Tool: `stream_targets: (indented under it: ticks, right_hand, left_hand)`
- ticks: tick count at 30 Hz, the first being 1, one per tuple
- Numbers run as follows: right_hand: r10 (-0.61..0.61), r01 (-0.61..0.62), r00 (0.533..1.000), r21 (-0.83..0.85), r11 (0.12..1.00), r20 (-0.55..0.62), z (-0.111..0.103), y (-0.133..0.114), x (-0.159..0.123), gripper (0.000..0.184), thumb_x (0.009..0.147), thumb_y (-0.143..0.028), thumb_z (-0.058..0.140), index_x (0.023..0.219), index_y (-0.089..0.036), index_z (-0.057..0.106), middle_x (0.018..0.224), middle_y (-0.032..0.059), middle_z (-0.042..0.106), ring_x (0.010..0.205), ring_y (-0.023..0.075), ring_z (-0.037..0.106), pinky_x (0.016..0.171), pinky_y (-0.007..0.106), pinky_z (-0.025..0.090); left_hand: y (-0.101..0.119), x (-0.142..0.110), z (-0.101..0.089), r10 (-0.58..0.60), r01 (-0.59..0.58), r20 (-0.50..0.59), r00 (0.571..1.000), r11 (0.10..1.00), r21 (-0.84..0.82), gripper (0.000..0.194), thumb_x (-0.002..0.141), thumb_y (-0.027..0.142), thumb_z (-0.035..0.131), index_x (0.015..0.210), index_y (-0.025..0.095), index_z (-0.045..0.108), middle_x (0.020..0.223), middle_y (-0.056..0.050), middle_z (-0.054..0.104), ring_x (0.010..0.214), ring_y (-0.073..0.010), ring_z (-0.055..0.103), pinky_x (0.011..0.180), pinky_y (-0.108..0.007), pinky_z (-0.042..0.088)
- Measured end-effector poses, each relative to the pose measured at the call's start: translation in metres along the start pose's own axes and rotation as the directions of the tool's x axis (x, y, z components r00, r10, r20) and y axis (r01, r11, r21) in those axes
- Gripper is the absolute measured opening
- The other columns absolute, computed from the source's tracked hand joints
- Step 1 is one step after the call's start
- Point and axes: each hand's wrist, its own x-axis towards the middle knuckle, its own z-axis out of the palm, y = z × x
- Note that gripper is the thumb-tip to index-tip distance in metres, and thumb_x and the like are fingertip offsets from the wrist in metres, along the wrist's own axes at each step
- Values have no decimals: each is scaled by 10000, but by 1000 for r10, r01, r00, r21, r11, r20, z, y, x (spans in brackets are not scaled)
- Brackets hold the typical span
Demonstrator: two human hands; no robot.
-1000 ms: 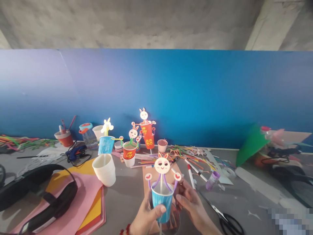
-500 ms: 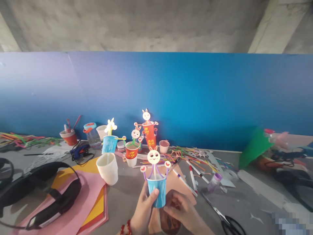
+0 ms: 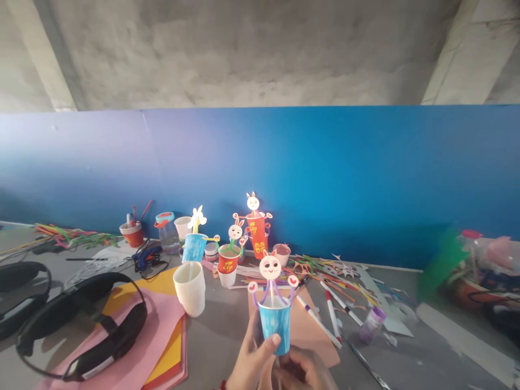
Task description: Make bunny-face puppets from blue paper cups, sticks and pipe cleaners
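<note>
My left hand (image 3: 255,357) is wrapped round a blue-coloured paper cup (image 3: 275,327), its thumb across the front. A white paper rabbit head (image 3: 270,267) rises from the cup on a white stick, between two purple arms ending in round discs with red hearts. Just under the cup, my right hand (image 3: 304,371) has its fingers closed about the lower end of the stick, which is mostly hidden. Beyond stand another blue cup puppet (image 3: 195,247) in stacked white cups (image 3: 190,290) and red cup puppets (image 3: 228,260).
To the left, a black headset (image 3: 101,325) lies on pink and yellow paper sheets (image 3: 164,309). Markers (image 3: 319,319), a purple-capped glue bottle (image 3: 372,325) and partly visible scissors (image 3: 368,365) lie to the right. A blue partition (image 3: 325,179) closes off the back.
The whole view has shifted, so the table things sit further right and slightly lower. The cup's rabbit now faces me more squarely, and my right hand has moved lower, beneath the cup.
</note>
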Motion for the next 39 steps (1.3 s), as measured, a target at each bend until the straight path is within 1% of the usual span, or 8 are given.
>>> stream_targets:
  ticks: [4, 7, 15, 20, 26, 32, 36, 39]
  right_hand:
    - [-71, 62, 997, -188, 980, -41, -7, -2, 1, 141, 825, -278, 591, 713, -193, 609, 625, 4, 652, 577, 171, 610, 540, 214, 412]
    - [-97, 70, 993, -335, 940, -66, -9, -5, 1, 126, 802, -242, 572, 700, -191, 626, 635, 10, 661, 588, 166, 593, 545, 214, 396]
    - [-135, 92, 987, -372, 924, -92, -10, -1, 1, 101, 790, -222, 567, 754, -197, 658, 709, 18, 710, 663, 181, 631, 624, 221, 442]
    - [-147, 111, 983, -285, 952, -107, -13, -6, 2, 122, 852, -295, 579, 828, -198, 648, 671, 7, 682, 606, 168, 624, 564, 217, 430]
    - [-212, 187, 946, -120, 975, -245, -17, -7, 0, 346, 861, -503, 642, 1074, -232, 611, 781, 14, 640, 608, 172, 615, 550, 241, 482]
    - [-256, 298, 896, 66, 952, -364, -16, -17, -3, 492, 864, -578, 615, 1225, -248, 567, 1005, 92, 676, 822, 247, 683, 729, 336, 579]
    - [-186, 278, 921, 242, 929, -343, -16, -31, 5, 618, 850, -612, 615, 1346, -267, 487, 1180, 131, 687, 1029, 309, 686, 846, 400, 580]
    - [-159, 236, 935, 219, 947, -317, -16, -41, 14, 647, 788, -568, 713, 1319, -253, 522, 1227, 137, 687, 1040, 327, 693, 840, 413, 586]
  left_hand:
    - [3, 0, 3, -21, 23, 47, 999, 999, -39, 426, 763, 409, 791, 1132, 227, 680, 993, -68, 688, 917, -229, 615, 803, -323, 496]
    - [0, 1, 1, -9, 13, 62, 998, 998, -62, 482, 778, 385, 783, 1217, 234, 653, 1124, -98, 686, 1014, -266, 620, 854, -354, 492]
    - [1, 8, -3, 24, -25, 24, 999, 998, 54, 530, 731, 415, 822, 1200, 220, 669, 1213, -136, 695, 1051, -294, 647, 868, -363, 521]
    - [12, 10, -1, 61, -66, 40, 997, 989, 131, 571, 766, 419, 791, 1275, 227, 618, 1198, -131, 699, 1019, -281, 667, 843, -350, 543]
    - [18, 10, 1, 93, -99, 49, 995, 982, 161, 591, 803, 373, 766, 1338, 244, 552, 1267, -120, 668, 1103, -294, 639, 891, -354, 532]
    - [23, 11, 3, 58, -84, 112, 992, 967, 240, 568, 817, 381, 752, 1317, 225, 531, 1202, -125, 685, 1003, -269, 671, 854, -359, 540]
    - [22, 10, 3, 35, -74, 109, 993, 924, 374, 562, 793, 402, 769, 1276, 198, 566, 1186, -145, 684, 1006, -295, 672, 810, -350, 548]
    - [20, 8, 3, -5, -47, 134, 991, 923, 381, 582, 795, 407, 764, 1292, 188, 554, 1182, -161, 688, 1003, -311, 681, 811, -371, 554]
